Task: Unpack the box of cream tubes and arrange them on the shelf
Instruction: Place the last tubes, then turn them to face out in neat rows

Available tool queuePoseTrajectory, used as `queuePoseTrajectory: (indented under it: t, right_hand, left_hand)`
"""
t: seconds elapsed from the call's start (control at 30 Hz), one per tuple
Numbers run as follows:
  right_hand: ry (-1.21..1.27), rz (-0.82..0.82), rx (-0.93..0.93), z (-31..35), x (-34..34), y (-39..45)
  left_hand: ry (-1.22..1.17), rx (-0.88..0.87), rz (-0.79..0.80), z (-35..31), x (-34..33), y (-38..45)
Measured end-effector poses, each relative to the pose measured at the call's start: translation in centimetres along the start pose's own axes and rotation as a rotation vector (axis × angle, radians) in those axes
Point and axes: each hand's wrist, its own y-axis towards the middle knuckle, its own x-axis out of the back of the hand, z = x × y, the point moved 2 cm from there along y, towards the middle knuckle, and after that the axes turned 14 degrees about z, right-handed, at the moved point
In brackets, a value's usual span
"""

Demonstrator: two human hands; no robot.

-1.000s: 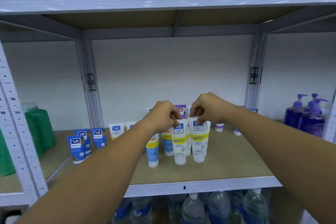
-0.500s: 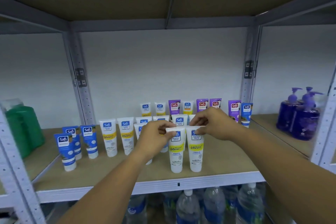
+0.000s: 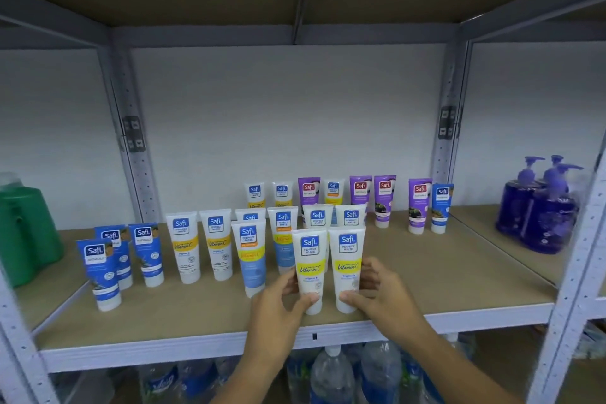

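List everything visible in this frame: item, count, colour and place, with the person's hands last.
front tubes: two, white and yellow, upright at shelf front, side by side
other white tubes: about eleven, behind and left
blue tubes: four; three at left, one at back right
purple tubes: four, back row
shelf: tan board, grey frame
pump bottles: three, purple, right
jug: green, far left
water bottles: several, below
left hand: grips left front tube
right hand: grips right front tube

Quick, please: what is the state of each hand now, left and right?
Left hand: grips the left front Vitamin C tube.
Right hand: grips the right front Vitamin C tube.
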Motion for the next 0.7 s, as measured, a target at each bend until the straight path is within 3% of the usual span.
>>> queuePoseTrajectory:
  t: [0.3, 0.7]
  right_hand:
    - [-0.186, -0.054, -0.013, -1.5, 0.6, 0.7]
    - [-0.219, -0.106, -0.006, -2.6, 1.6, 1.3]
  left_hand:
    - [0.029, 0.013, 0.045, 0.4, -1.2, 1.8]
    - [0.016, 0.088, 0.023, 2.0, -2.7, 4.7]
